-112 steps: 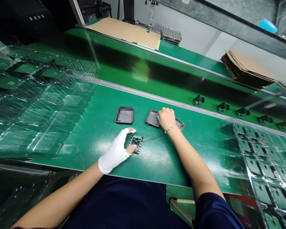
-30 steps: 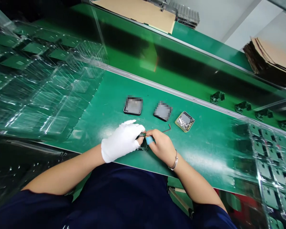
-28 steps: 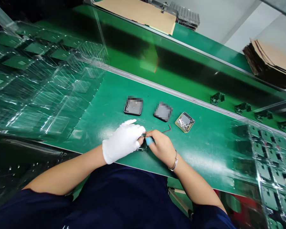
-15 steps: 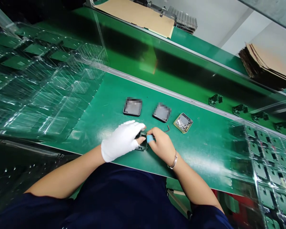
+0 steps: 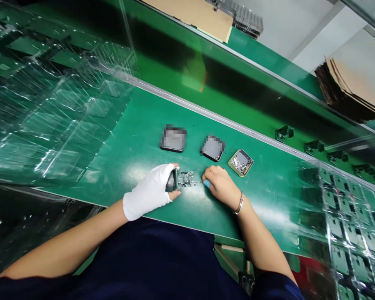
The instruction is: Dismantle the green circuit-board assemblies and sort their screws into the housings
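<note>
My left hand [image 5: 151,189], in a white glove with bare fingertips, grips a dark green part [image 5: 184,178] with a metal frame by its left end. Right of that part, my right hand [image 5: 220,185] is closed low over the green table [image 5: 128,137], blue tape on one finger; whatever its fingertips pinch is too small to make out. Beyond the hands lie two black-edged square dishes, one on the left [image 5: 173,139] and one in the middle [image 5: 213,148], and a yellowish square dish [image 5: 241,162] of small shiny pieces.
Clear plastic trays [image 5: 59,100] cover the left side. Another tray [image 5: 328,216] with green parts stands at the right. Several dark parts [image 5: 284,133] sit behind the metal rail [image 5: 237,125]. Cardboard sheets [image 5: 346,87] rest on the upper shelf.
My right hand has moved right, away from the green part. My left hand has shifted slightly left and turned the part, whose metal frame now points right.
</note>
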Tool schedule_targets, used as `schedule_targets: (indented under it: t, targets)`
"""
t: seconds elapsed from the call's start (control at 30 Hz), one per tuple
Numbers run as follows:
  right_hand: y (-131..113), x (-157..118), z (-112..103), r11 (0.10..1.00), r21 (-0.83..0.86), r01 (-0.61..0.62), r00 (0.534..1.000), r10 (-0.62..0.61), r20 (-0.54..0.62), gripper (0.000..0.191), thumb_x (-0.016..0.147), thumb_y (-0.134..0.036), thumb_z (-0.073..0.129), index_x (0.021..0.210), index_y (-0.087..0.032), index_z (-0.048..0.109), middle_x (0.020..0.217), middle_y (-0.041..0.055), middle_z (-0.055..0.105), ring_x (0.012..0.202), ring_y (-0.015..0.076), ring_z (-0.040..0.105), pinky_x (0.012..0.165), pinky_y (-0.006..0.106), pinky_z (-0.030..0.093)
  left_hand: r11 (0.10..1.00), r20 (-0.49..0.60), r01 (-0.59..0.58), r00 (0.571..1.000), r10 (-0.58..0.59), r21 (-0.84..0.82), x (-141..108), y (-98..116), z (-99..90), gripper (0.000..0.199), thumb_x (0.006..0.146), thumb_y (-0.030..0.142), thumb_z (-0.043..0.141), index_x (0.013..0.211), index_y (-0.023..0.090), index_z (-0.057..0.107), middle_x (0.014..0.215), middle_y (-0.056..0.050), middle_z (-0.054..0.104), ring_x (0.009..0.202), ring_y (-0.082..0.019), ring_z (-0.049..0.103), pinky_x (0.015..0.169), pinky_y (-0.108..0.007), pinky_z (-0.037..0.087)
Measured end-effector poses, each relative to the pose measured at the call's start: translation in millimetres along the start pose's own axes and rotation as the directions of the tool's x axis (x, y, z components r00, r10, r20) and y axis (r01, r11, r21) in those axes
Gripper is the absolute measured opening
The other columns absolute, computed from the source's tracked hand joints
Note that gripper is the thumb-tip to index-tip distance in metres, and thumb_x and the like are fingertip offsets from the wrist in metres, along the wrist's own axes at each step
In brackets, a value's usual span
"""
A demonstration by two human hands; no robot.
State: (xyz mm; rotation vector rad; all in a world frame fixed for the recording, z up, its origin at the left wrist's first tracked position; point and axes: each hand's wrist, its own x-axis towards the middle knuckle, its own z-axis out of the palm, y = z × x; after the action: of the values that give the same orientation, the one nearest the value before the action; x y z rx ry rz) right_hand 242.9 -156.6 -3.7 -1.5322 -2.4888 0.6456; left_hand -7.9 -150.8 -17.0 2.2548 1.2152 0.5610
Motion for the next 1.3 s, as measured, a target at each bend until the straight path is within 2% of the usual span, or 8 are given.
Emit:
schedule_targets:
  t: [0.17, 0.27, 0.47, 0.7, 1.0, 1.1, 1.2, 1.3]
  targets:
    - [-5, 7, 14, 0.966, 0.260, 0.013, 0.994, 0.016, -0.109, 0.012, 0.087, -0.012, 0.047, 0.089, -0.020, 0.056, 0.088, 0.0042, 0.061, 0.082, 0.0163, 0.057, 0.077, 0.028, 0.046, 1.000, 0.009, -0.029, 1.000, 0.029, 0.003, -1, -5, -0.8, 0.052, 0.074, 0.030, 0.068, 0.120, 0.016, 0.047, 0.111, -0.013, 0.061, 0.107, -0.031, 0.060, 0.091, -0.046, 0.050]
    - [-11, 10, 20, 0.967, 0.253, 0.028, 0.991, 0.005, -0.130, 0.014, 0.085, -0.011, 0.047, 0.089, -0.021, 0.056, 0.090, 0.0047, 0.061, 0.084, 0.0167, 0.058, 0.079, 0.028, 0.046, 0.999, -0.003, -0.050, 0.999, 0.050, 0.012, -2, -5, 0.9, 0.053, 0.074, 0.030, 0.068, 0.120, 0.015, 0.047, 0.110, -0.013, 0.060, 0.105, -0.031, 0.060, 0.090, -0.045, 0.050]
    - [-21, 12, 17, 0.982, 0.135, -0.135, 0.991, 0.136, -0.001, 0.024, 0.074, -0.005, 0.049, 0.091, -0.021, 0.055, 0.091, 0.0038, 0.062, 0.079, 0.0176, 0.058, 0.068, 0.026, 0.043, 0.999, 0.021, -0.044, 0.999, 0.044, 0.008, -1, -6, 1.0, 0.052, 0.073, 0.028, 0.069, 0.119, 0.016, 0.048, 0.111, -0.014, 0.060, 0.105, -0.032, 0.059, 0.090, -0.047, 0.050]
    - [-13, 12, 7, 0.928, 0.341, -0.148, 0.989, 0.131, 0.071, 0.012, 0.078, -0.008, 0.054, 0.080, -0.020, 0.057, 0.077, -0.0002, 0.060, 0.066, 0.0126, 0.054, 0.062, 0.022, 0.039, 0.997, 0.028, -0.070, 0.997, 0.069, 0.033, -1, -6, 0.1, 0.054, 0.075, 0.031, 0.068, 0.120, 0.015, 0.046, 0.112, -0.015, 0.059, 0.108, -0.033, 0.058, 0.091, -0.047, 0.049]
    - [-30, 9, 2, 0.966, 0.124, -0.225, 0.964, 0.202, 0.173, 0.022, 0.076, -0.006, 0.052, 0.091, -0.020, 0.060, 0.090, 0.0038, 0.067, 0.078, 0.0175, 0.061, 0.066, 0.026, 0.041, 0.995, 0.019, -0.089, 0.996, 0.089, 0.033, 0, -8, 0.4, 0.053, 0.073, 0.030, 0.071, 0.118, 0.014, 0.047, 0.110, -0.015, 0.061, 0.105, -0.032, 0.060, 0.089, -0.046, 0.051]
    - [-20, 7, 2, 0.951, 0.282, -0.129, 0.991, 0.133, 0.006, 0.016, 0.081, -0.010, 0.054, 0.089, -0.020, 0.063, 0.092, 0.0037, 0.067, 0.085, 0.0174, 0.061, 0.076, 0.029, 0.045, 0.995, 0.013, -0.096, 0.995, 0.096, -0.002, -1, -8, 1.4, 0.051, 0.074, 0.028, 0.070, 0.118, 0.014, 0.047, 0.111, -0.015, 0.062, 0.104, -0.031, 0.061, 0.089, -0.044, 0.052]
    - [-13, 5, 4, 0.943, 0.332, -0.013, 0.963, 0.101, -0.251, 0.010, 0.087, -0.021, 0.058, 0.093, -0.021, 0.065, 0.104, 0.0068, 0.066, 0.100, 0.0206, 0.059, 0.091, 0.037, 0.043, 0.984, -0.069, -0.167, 0.984, 0.162, -0.061, -1, -9, 4.4, 0.050, 0.079, 0.029, 0.066, 0.123, 0.015, 0.044, 0.119, -0.015, 0.060, 0.111, -0.030, 0.060, 0.095, -0.044, 0.050]
    - [-19, 5, 5, 0.896, 0.442, 0.044, 0.959, 0.086, -0.270, 0.007, 0.087, -0.026, 0.059, 0.089, -0.020, 0.063, 0.098, 0.0063, 0.066, 0.093, 0.0191, 0.061, 0.088, 0.037, 0.045, 0.970, -0.136, -0.225, 0.968, 0.211, -0.096, -4, -10, 5.8, 0.052, 0.084, 0.036, 0.060, 0.128, 0.018, 0.040, 0.128, -0.016, 0.056, 0.120, -0.030, 0.055, 0.100, -0.047, 0.047]
